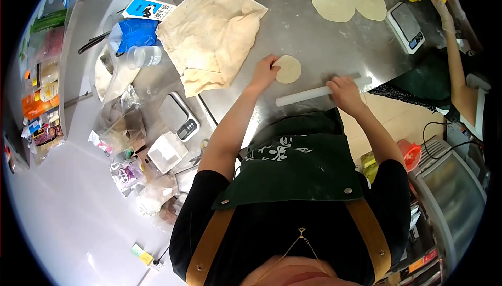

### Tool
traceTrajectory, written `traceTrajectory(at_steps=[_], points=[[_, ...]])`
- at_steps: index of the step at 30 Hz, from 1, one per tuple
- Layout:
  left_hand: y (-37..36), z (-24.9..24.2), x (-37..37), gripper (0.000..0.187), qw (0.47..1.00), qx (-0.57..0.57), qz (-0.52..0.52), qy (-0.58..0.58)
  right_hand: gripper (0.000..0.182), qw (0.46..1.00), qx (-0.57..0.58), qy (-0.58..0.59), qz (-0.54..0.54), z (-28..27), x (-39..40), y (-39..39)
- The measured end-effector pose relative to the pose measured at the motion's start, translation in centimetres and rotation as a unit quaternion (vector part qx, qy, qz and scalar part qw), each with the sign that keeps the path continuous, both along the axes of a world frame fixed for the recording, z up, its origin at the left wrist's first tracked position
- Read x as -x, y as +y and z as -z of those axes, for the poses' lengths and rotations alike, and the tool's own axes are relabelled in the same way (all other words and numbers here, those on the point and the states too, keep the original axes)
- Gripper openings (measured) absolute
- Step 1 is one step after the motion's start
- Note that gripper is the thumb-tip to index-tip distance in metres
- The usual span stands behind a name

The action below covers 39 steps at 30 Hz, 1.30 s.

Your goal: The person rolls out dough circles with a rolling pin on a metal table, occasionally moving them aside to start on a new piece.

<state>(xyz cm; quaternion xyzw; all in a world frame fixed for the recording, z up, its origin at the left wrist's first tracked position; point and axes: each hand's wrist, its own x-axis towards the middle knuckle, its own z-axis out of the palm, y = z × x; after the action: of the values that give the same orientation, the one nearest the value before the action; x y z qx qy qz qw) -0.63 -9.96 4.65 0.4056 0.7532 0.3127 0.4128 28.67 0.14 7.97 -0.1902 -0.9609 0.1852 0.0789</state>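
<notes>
At the far left a milk carton [150, 6] stands by a crumpled cloth [214, 30] on the steel desk [303, 40]. The left hand [265, 70] pinches the edge of a small dough round [288, 69] lying flat on the desk. Just beside it, the right hand [344, 88] closes over a white rolling pin [314, 93]. Beyond lie 2 rolled rounds [349, 1] and a scale [405, 25].
</notes>
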Motion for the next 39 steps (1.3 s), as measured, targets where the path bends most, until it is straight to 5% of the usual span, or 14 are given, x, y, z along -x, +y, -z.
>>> traceTrajectory(at_steps=[11, 23, 39], points=[[-2.1, 0.3, -1.4, 0.026, 0.997, -0.026, -0.027, 0.066, 0.030, 0.997, -0.032, 0.043, -0.053, 2.8, 7.5, 1.9], [-2.0, 0.8, -1.9, 0.032, 0.996, -0.041, -0.046, 0.067, 0.046, 0.975, -0.063, 0.025, 0.210, 4.6, 13.5, 1.8], [0.3, 1.3, -1.0, 0.029, 0.998, -0.016, -0.062, -0.003, 0.048, 0.967, -0.089, -0.043, 0.236, 4.6, 10.5, -0.7]])
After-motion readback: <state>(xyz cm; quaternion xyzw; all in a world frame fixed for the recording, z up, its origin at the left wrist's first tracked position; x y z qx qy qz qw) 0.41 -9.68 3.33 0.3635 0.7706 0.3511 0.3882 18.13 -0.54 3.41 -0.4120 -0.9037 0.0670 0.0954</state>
